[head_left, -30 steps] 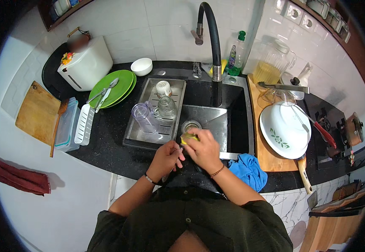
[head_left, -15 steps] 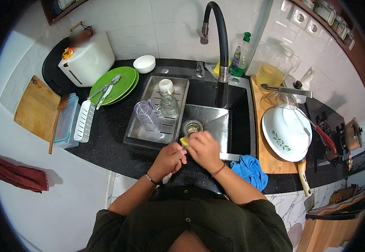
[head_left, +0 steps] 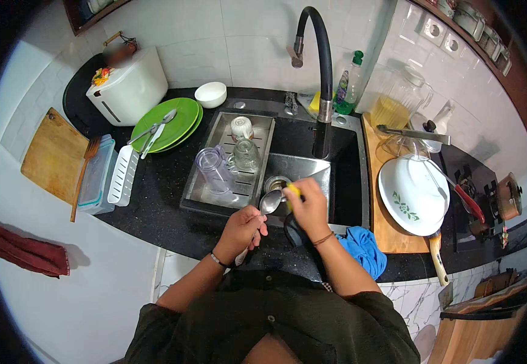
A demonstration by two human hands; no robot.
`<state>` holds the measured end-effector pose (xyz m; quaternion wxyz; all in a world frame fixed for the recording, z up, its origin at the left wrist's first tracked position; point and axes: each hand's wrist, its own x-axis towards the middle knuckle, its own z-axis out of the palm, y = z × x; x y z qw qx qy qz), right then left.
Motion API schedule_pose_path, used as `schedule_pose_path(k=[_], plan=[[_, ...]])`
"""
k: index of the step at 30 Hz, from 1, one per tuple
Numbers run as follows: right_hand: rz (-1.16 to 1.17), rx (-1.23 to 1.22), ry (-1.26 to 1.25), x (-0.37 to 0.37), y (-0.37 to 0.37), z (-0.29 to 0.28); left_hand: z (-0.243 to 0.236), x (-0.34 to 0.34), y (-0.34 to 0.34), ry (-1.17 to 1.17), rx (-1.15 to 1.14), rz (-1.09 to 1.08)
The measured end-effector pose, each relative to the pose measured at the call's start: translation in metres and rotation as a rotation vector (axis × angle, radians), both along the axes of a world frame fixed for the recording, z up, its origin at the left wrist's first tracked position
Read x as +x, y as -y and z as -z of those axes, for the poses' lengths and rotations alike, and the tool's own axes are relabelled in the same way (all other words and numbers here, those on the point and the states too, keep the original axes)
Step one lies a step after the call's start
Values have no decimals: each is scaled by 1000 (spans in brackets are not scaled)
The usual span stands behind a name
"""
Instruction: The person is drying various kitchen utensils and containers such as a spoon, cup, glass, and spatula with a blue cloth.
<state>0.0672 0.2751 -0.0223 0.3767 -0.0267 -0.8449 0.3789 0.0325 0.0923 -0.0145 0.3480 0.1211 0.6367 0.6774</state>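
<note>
Along the black counter [head_left: 154,200] you're right up at the edge, your dark shirt hiding the strip below your wrists. Ahead sits the sink [head_left: 347,167], and your right hand and the spoon cover part of its drain [head_left: 275,183]. To its left, the steel tray [head_left: 220,133] carries three cups, one partly overlapping the next. Over there, the white appliance [head_left: 133,85] has a round thing [head_left: 119,56] on top, blurred past recognising. The upturned white bowl [head_left: 413,191] hides much of the wooden board [head_left: 391,242], and a cream handle [head_left: 436,258] pokes out below it, the rest concealed. Top left, a shelf [head_left: 102,13] runs out of view. By the tap, the soap bottle [head_left: 345,91] shows a label, its lettering too small to read.

Now your hands! Your left hand [head_left: 241,230] is closed round the spoon [head_left: 270,202], bowl end out towards the drain, middle of the handle lost in your fist. Your right hand [head_left: 309,207] pinches a yellow sponge [head_left: 293,191], mostly covered by your fingers, just beside the spoon's bowl; whether they touch, you can't tell.
</note>
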Motion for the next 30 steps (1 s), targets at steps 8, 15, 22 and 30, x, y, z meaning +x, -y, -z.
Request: schedule_pose_path(k=[8,15,22,30], plan=[[-286,-1163,155,8,39,11,8,11,-19,-100,409,-453],[-377,-734,226,16,64,16,25,20,-19,12,626,-419],[-540,-662,428,15,52,5,11,19,-6,210,588,-374],[-700,-711,664,27,53,19,4,8,2,82,503,-421]])
